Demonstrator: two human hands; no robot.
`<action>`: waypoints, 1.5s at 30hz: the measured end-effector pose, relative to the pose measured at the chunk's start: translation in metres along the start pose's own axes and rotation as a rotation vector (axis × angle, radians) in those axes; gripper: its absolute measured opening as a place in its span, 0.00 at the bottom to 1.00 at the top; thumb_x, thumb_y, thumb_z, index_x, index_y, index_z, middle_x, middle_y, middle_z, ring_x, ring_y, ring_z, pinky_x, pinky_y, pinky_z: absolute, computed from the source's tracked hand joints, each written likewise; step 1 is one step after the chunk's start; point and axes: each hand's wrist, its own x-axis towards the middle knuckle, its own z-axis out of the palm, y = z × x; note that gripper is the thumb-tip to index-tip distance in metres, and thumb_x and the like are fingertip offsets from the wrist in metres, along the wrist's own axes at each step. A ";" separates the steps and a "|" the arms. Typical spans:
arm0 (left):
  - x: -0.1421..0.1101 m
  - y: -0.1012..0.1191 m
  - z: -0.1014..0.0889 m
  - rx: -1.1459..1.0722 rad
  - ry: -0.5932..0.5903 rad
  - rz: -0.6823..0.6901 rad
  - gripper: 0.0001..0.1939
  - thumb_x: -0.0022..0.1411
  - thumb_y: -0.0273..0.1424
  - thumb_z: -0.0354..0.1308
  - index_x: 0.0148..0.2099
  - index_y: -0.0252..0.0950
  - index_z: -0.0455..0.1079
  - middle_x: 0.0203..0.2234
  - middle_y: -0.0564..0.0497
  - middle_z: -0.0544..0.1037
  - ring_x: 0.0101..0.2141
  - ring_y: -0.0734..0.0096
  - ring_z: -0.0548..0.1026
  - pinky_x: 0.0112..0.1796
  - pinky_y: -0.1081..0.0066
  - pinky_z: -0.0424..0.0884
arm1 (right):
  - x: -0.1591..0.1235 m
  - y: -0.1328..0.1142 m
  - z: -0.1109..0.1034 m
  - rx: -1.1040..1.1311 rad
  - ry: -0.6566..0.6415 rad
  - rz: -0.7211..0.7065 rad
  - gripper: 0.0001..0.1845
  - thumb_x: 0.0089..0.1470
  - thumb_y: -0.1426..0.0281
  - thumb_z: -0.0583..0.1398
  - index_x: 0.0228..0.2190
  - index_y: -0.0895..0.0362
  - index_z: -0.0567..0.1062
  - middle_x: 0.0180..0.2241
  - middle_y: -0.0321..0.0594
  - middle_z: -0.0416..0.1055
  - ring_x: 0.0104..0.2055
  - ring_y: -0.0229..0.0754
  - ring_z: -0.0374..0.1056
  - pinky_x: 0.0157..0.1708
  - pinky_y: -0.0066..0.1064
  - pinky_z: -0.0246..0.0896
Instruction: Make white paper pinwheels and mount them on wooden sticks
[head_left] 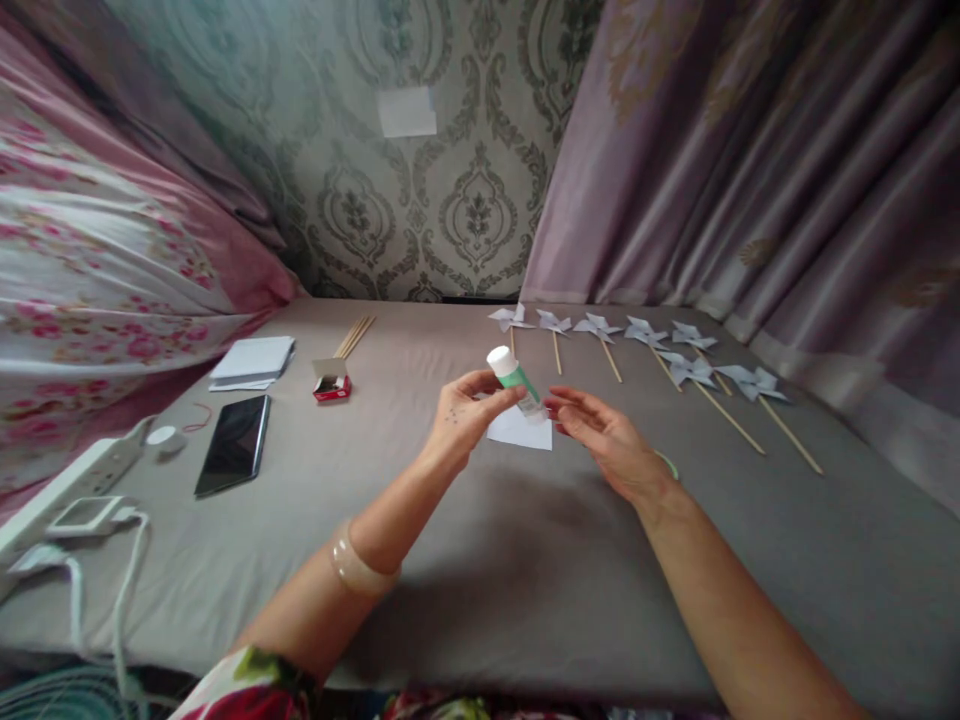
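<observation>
My left hand (472,405) is closed around a glue stick (516,378) with a white end, a green label and a clear lower end. The stick tilts, white end up and to the left. My right hand (604,435) is at its clear end, fingers loosely bent and partly apart; whether the fingertips touch it is hard to tell. Beneath both hands a white square of paper (517,432) lies on the grey cloth, partly covered by the left hand and the stick.
Several paper pinwheels on sticks (690,370) lie to the right. On the left are a stack of white paper (253,360), wooden sticks (355,337), a small red box (331,386), a phone (234,445), a white round object (165,438) and a power strip (82,480) with cables.
</observation>
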 end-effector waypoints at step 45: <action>-0.011 -0.075 -0.014 1.263 -0.448 0.609 0.13 0.66 0.36 0.49 0.47 0.36 0.67 0.44 0.45 0.75 0.50 0.61 0.69 0.58 0.48 0.47 | 0.059 0.013 0.009 -1.058 -0.131 -0.383 0.17 0.51 0.71 0.59 0.45 0.55 0.67 0.35 0.42 0.74 0.35 0.43 0.70 0.38 0.32 0.62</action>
